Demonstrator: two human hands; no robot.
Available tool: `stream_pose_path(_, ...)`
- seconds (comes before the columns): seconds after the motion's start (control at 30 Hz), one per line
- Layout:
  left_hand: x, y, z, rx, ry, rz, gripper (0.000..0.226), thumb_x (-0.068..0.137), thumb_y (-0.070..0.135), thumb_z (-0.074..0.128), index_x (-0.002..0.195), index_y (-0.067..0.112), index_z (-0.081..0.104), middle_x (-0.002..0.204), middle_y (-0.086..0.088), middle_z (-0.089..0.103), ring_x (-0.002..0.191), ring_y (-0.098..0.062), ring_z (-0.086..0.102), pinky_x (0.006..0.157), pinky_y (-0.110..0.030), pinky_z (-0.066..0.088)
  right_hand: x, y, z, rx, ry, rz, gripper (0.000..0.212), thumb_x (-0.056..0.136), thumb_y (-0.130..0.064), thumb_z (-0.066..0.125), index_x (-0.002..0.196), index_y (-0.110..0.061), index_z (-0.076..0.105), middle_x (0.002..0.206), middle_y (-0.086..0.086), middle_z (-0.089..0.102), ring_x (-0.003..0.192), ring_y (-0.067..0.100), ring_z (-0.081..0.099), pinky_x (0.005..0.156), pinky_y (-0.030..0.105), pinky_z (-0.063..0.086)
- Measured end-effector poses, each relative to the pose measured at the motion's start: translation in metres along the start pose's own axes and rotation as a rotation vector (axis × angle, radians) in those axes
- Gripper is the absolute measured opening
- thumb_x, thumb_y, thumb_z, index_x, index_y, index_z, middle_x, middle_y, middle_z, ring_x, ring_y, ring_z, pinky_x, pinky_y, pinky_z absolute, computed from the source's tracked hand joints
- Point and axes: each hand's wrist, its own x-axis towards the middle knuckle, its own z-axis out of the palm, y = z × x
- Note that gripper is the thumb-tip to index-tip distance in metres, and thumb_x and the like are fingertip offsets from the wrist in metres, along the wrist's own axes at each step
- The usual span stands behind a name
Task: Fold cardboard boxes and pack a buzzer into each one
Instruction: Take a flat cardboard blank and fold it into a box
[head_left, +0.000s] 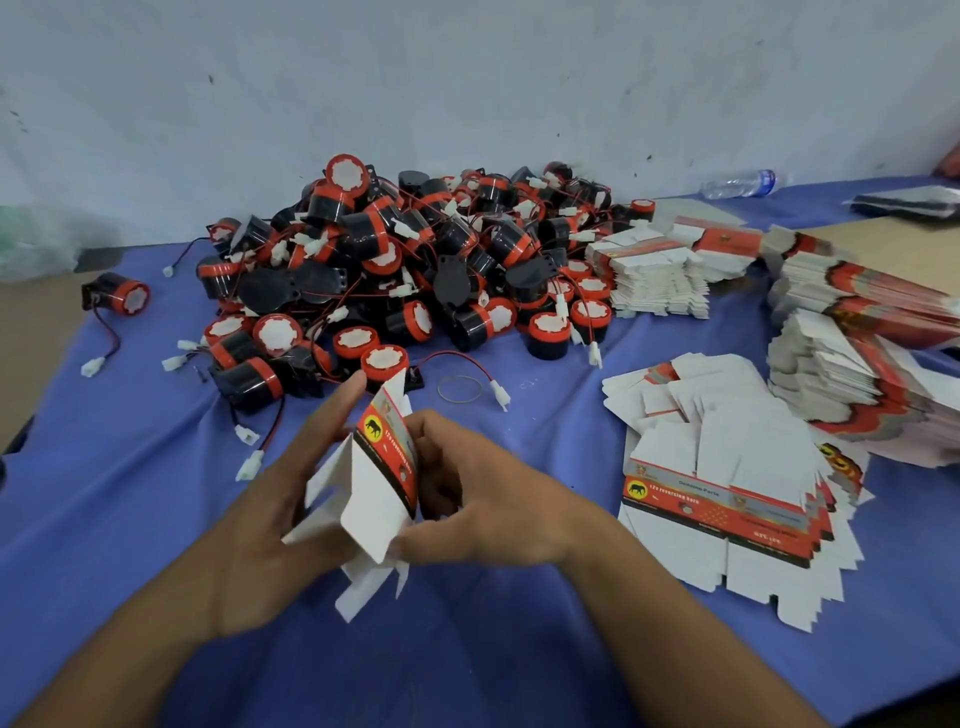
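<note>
A half-folded cardboard box (375, 486), white inside with a red printed band and a yellow elephant mark, is held between both hands above the blue cloth. My left hand (270, 512) supports it from the left, fingers stretched along its white flaps. My right hand (467, 501) grips its right side, fingers curled round the printed panel. A big heap of black and red buzzers (415, 260) with red wires and white plugs lies just behind the hands. Flat unfolded boxes (727, 499) lie in a loose stack at the right.
More stacks of flat boxes (852, 364) fan out at the far right. One buzzer (117, 296) lies apart at the left. A rubber band (460, 388) lies beside the heap. A water bottle (740, 183) lies by the wall. The table is covered by a blue cloth (130, 493).
</note>
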Motion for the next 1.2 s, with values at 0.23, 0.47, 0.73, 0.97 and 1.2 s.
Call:
stream_pose_path(0.23, 0.006, -0.007, 0.002, 0.259, 0.287, 0.219, 0.066, 0.089, 0.017, 0.059, 0.145, 0.044, 0.037, 0.154, 0.019, 0.034, 0.143, -0.006, 0.032, 0.102, -0.033, 0.039, 0.003, 0.002, 0.007, -0.253, 0.155, -0.052, 0.065, 0.072, -0.035, 0.088, 0.123, -0.037, 0.049, 0.098, -0.027, 0.059, 0.078, -0.004, 0.054, 0.07, 0.012, 0.046)
stream_pose_path(0.47, -0.001, -0.004, 0.0, 0.114, 0.054, 0.062, 0.075, 0.076, 0.034, 0.058, 0.146, 0.03, 0.032, 0.143, 0.013, 0.045, 0.132, -0.013, 0.045, 0.099, -0.022, 0.044, 0.006, 0.0, 0.005, -0.008, 0.312, -0.082, 0.059, 0.064, -0.031, 0.09, 0.117, -0.031, 0.064, 0.103, -0.011, 0.069, 0.093, 0.008, 0.067, 0.08, 0.026, 0.056)
stream_pose_path(0.73, 0.006, 0.005, 0.021, -0.476, 0.128, -0.089, 0.026, 0.102, 0.019, 0.04, 0.105, -0.001, 0.056, 0.086, -0.014, 0.065, 0.088, -0.028, 0.061, 0.081, -0.031, 0.054, 0.008, -0.003, 0.01, 0.477, 0.299, -0.018, 0.032, 0.081, -0.025, 0.068, 0.112, -0.016, 0.064, 0.074, -0.013, 0.069, 0.069, 0.003, 0.064, 0.07, 0.018, 0.05)
stream_pose_path(0.97, 0.011, 0.006, 0.014, -0.601, 0.128, -0.159, 0.053, 0.073, 0.038, 0.066, 0.116, 0.008, 0.062, 0.072, -0.001, 0.051, 0.07, -0.014, 0.056, 0.079, -0.038, 0.058, 0.008, -0.002, 0.013, 0.543, 0.192, 0.013, 0.063, 0.065, -0.042, 0.09, 0.114, -0.014, 0.063, 0.077, -0.006, 0.06, 0.064, 0.002, 0.057, 0.063, 0.014, 0.046)
stream_pose_path(1.2, 0.008, 0.006, 0.007, -0.838, 0.134, -0.111, 0.054, 0.055, 0.055, 0.087, 0.088, 0.014, 0.074, 0.073, -0.008, 0.042, 0.074, -0.022, 0.042, 0.09, -0.036, 0.048, -0.001, -0.011, 0.005, 0.567, 0.008, -0.083, 0.053, 0.079, 0.002, 0.07, 0.126, -0.008, 0.05, 0.083, -0.012, 0.066, 0.073, 0.002, 0.063, 0.07, 0.014, 0.049)
